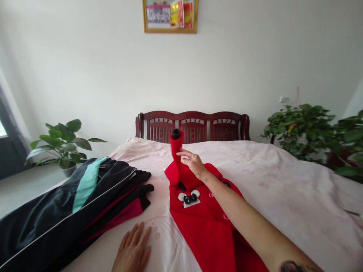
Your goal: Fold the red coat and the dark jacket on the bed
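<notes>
A red garment lies on the bed, with a white mouse-head patch and a black bow on its front. One narrow red sleeve stands upright from it, its dark opening facing up. My right hand grips the side of this sleeve between its fingers, and my forearm crosses over the garment. To the left of the garment, my left hand rests flat on the pale bed sheet, fingers stretched out and holding nothing.
Dark clothes with a turquoise stripe and magenta parts are piled on the left side of the bed. A carved wooden bench back stands behind the bed. Potted plants flank it, and a framed picture hangs above.
</notes>
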The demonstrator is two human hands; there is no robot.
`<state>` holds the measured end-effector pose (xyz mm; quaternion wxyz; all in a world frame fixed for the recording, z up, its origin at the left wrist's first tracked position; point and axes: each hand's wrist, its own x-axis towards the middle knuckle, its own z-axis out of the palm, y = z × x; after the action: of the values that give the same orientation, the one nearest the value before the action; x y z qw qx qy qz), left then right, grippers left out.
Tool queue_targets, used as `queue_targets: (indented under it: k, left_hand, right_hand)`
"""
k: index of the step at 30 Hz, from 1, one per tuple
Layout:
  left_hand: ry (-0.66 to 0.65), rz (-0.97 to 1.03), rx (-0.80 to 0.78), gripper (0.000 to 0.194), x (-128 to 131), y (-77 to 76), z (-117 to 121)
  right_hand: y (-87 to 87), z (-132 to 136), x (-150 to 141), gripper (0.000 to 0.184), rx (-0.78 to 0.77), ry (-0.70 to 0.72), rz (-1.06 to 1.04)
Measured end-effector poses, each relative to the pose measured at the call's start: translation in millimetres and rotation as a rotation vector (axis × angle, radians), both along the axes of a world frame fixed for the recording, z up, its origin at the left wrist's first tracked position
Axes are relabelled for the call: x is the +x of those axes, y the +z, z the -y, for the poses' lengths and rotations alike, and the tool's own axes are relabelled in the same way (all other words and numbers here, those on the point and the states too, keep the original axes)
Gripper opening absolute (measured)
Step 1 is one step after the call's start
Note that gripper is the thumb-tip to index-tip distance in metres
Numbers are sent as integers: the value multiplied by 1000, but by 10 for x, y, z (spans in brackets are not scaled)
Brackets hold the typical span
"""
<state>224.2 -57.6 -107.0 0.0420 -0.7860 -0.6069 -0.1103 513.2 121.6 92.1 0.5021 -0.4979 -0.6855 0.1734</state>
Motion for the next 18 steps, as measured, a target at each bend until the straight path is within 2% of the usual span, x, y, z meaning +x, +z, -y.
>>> queue_targets:
  k: [2,4,6,10,13,15,18]
  left_hand:
    - [-11,6,19,49,-13,-25,-1]
    - [-32,18,48,49,-30,-47,-1]
    - [-44,28,68,49,-50,-70,-9]
    - [-73,21,83,48,-110,-147,-57]
    - [-99,7,114,49,-167,-249,-112]
    - [-109,-11,149,49,-210,-328,-150]
    - [-144,-48,228,48,-284,-419,-198]
  right_hand:
    - [21,22,-139,48,-22,143,275]
    - [-59,59,-124,50,-78,196,492]
    - [-218,111,15,51,-144,152,590]
    - [-602,223,348,50,-228,-21,773]
    - [-759,226,444,36,-258,-124,821]
    - [-727,163,492,26,-262,-168,796]
    - [-449,26,750,23,-249,-296,646]
